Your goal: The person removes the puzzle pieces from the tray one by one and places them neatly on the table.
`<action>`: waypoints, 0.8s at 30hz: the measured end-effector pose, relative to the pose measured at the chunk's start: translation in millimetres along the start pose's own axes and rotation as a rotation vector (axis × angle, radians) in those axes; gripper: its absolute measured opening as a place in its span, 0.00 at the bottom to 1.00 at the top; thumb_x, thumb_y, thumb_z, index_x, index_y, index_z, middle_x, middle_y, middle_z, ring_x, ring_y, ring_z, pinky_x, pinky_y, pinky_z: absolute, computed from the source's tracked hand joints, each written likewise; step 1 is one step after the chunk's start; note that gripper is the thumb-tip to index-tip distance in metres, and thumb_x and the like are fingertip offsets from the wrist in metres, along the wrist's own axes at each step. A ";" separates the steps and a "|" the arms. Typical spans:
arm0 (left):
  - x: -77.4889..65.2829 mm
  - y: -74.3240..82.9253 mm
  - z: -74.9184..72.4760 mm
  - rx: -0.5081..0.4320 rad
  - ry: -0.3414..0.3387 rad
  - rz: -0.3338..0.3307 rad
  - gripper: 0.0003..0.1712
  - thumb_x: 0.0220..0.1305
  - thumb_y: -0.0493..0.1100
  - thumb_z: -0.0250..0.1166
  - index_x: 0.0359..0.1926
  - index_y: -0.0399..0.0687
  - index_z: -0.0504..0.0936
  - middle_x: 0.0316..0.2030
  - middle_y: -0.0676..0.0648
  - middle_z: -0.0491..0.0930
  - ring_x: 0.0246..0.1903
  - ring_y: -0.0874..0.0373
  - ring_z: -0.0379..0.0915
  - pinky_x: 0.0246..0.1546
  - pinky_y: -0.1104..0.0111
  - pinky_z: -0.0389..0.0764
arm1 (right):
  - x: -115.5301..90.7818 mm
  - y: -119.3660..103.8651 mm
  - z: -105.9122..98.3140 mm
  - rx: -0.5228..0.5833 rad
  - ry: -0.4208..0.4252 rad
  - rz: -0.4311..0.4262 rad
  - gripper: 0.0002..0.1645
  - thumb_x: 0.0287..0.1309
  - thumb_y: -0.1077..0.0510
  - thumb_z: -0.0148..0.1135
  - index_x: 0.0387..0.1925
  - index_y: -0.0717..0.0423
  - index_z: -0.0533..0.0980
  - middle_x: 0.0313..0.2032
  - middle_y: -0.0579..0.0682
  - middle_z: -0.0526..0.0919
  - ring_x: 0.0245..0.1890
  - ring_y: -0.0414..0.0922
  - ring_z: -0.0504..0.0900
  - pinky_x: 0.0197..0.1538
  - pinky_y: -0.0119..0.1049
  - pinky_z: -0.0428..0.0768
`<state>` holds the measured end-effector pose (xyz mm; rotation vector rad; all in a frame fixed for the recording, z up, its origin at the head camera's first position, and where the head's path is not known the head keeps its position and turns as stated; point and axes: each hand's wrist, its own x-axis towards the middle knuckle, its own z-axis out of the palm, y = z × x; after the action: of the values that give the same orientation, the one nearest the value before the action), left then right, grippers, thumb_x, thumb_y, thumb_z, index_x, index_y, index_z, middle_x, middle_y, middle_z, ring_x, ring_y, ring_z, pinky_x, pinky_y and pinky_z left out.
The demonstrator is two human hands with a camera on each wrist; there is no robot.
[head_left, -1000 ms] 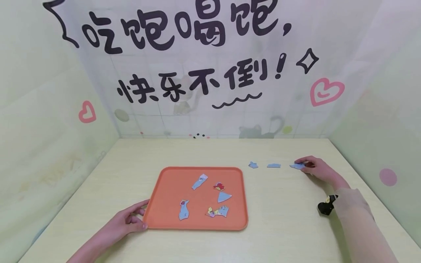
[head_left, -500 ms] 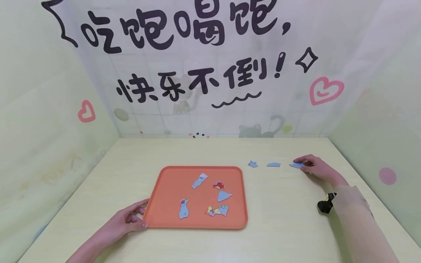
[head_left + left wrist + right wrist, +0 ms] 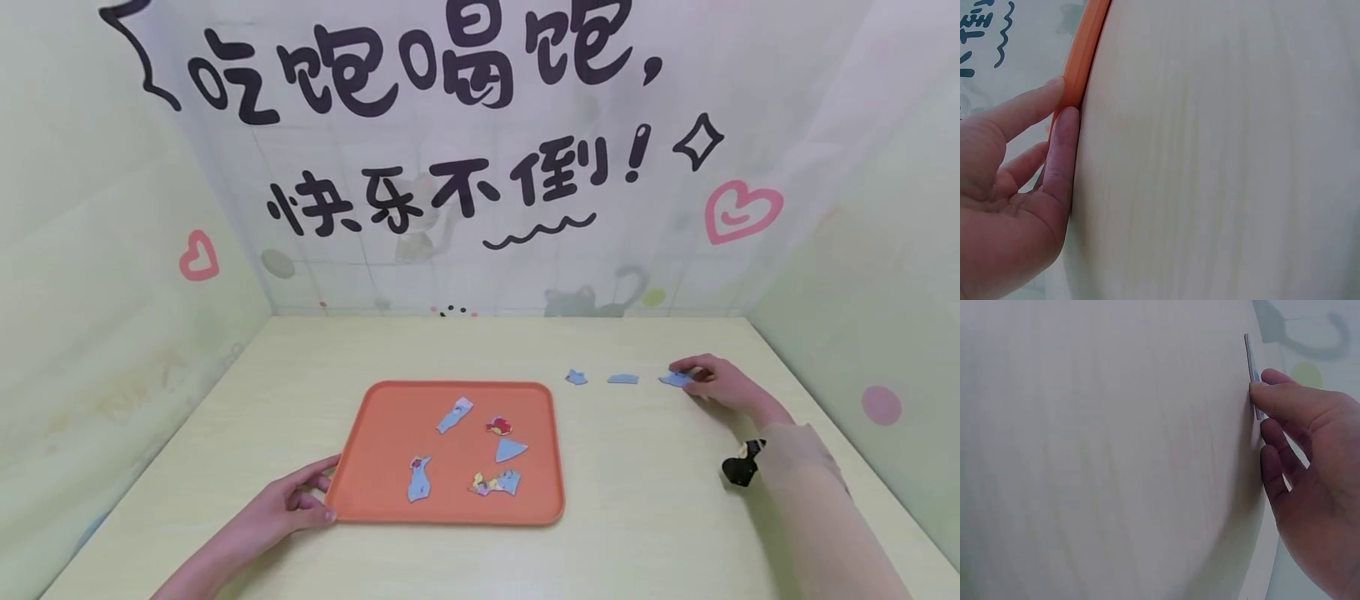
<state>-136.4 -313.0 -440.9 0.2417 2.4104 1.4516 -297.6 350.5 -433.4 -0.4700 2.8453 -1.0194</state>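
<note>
At the front left corner of an orange tray (image 3: 390, 510), my left hand (image 3: 273, 512) holds the rim between thumb and fingers. The left wrist view shows that hand's thumb (image 3: 1063, 150) low along the tray's edge. Over at the back right, my right hand (image 3: 727, 387) pinches a light blue puzzle piece (image 3: 672, 379) on the table. Edge-on in the right wrist view, this piece (image 3: 1249, 356) is a thin strip at the thumb tip. Two more blue pieces lie to its left, a small pointed one (image 3: 576, 377) and a long flat one (image 3: 622, 378).
Several printed pieces are spread on the tray, among them a blue triangle (image 3: 512, 450) and a red-patterned piece (image 3: 498, 426). A black object (image 3: 738, 472) shows by the right sleeve (image 3: 802, 475). Printed walls enclose the wooden table (image 3: 637, 517) at the back and sides.
</note>
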 end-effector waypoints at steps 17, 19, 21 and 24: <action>-0.2 0.4 -0.4 -0.010 -0.005 0.003 0.48 0.61 0.41 0.70 0.75 0.35 0.54 0.53 0.36 0.71 0.36 0.66 0.78 0.40 0.75 0.76 | 10.9 -18.3 -7.1 -0.082 -0.020 0.012 0.32 0.58 0.53 0.69 0.63 0.57 0.73 0.65 0.65 0.70 0.62 0.66 0.68 0.58 0.59 0.71; -0.5 0.8 -0.4 -0.006 -0.002 0.004 0.48 0.61 0.41 0.70 0.75 0.35 0.54 0.53 0.36 0.71 0.36 0.66 0.78 0.40 0.75 0.76 | 15.9 -26.4 -7.1 -0.086 -0.020 -0.009 0.31 0.59 0.54 0.68 0.63 0.57 0.73 0.65 0.64 0.70 0.62 0.66 0.68 0.59 0.61 0.71; -0.7 1.3 -0.6 -0.001 0.001 0.005 0.48 0.61 0.41 0.70 0.75 0.34 0.54 0.53 0.36 0.72 0.36 0.66 0.78 0.40 0.75 0.76 | 21.7 -35.2 -6.6 -0.085 -0.020 -0.034 0.30 0.60 0.56 0.67 0.64 0.57 0.73 0.65 0.63 0.70 0.63 0.66 0.68 0.61 0.63 0.69; -0.9 1.2 -0.7 -0.003 0.000 -0.008 0.48 0.61 0.41 0.70 0.75 0.35 0.54 0.53 0.37 0.71 0.36 0.66 0.78 0.40 0.75 0.76 | 29.8 -48.6 -2.9 -0.081 -0.014 -0.086 0.29 0.61 0.59 0.66 0.63 0.59 0.73 0.64 0.63 0.71 0.62 0.67 0.68 0.63 0.65 0.68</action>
<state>-135.9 -313.3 -439.3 0.2314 2.4067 1.4516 -313.9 307.4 -399.8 -0.6084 2.8857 -0.9121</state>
